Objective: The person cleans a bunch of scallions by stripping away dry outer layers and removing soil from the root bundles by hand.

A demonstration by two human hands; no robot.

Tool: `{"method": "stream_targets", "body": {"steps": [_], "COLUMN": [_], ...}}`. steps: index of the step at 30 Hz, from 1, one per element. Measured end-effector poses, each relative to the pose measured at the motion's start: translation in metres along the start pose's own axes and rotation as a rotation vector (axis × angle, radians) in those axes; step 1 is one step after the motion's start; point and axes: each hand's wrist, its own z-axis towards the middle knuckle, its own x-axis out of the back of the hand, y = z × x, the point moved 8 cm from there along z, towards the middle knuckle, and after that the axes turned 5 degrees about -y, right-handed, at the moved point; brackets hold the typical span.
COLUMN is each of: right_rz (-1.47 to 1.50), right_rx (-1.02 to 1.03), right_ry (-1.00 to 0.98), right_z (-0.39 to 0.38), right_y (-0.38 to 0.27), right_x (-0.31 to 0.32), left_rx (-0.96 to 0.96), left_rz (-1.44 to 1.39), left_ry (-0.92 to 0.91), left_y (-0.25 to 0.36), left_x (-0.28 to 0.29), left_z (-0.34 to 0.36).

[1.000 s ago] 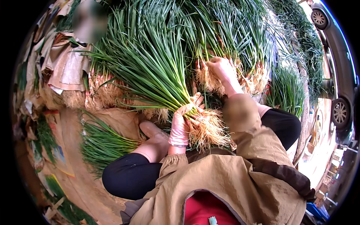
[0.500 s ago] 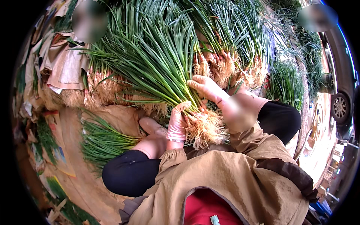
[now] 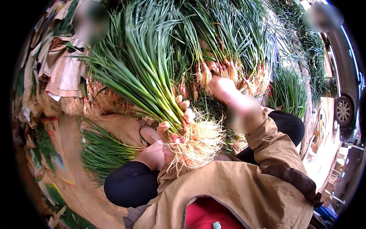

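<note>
My left hand [image 3: 185,108] is closed around a thick bunch of green garlic [image 3: 158,80], just above the roots. The bunch leans up and to the left, its long leaves fanned out. Its pale, tangled roots [image 3: 202,141] hang over my lap and cover the palm and part of the thumb. To the right, apart from the bunch, my right hand [image 3: 225,91] reaches to the root ends of more green garlic [image 3: 228,70]. Blur and the angle hide its fingers, so I cannot tell whether they touch those roots or grip anything.
More green garlic with roots toward me lies along the left back [image 3: 103,97]. A smaller bundle [image 3: 108,147] rests on brown sheeting [image 3: 72,152] beside my left knee. Another bundle [image 3: 288,89] is beyond my right knee. A parked car [image 3: 345,95] stands at the far right.
My right hand has left the held bunch and moved up and right to the other plants. My left hand has tilted the bunch left, turning its roots upward toward me.
</note>
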Motion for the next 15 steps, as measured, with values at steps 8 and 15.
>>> {"method": "stream_targets", "body": {"steps": [8, 15], "right_rz": [0.180, 1.213], "right_rx": [-0.328, -0.089], "right_ry": [0.135, -0.321], "right_z": [0.058, -0.061], "right_y": [0.064, -0.072], "right_x": [0.077, -0.009], "left_rx": [0.481, 0.402], "left_rz": [0.140, 0.420], "left_ry": [0.071, 0.528], "left_y": [-0.044, -0.027], "left_x": [0.033, 0.086], "left_z": [-0.007, -0.028]}}
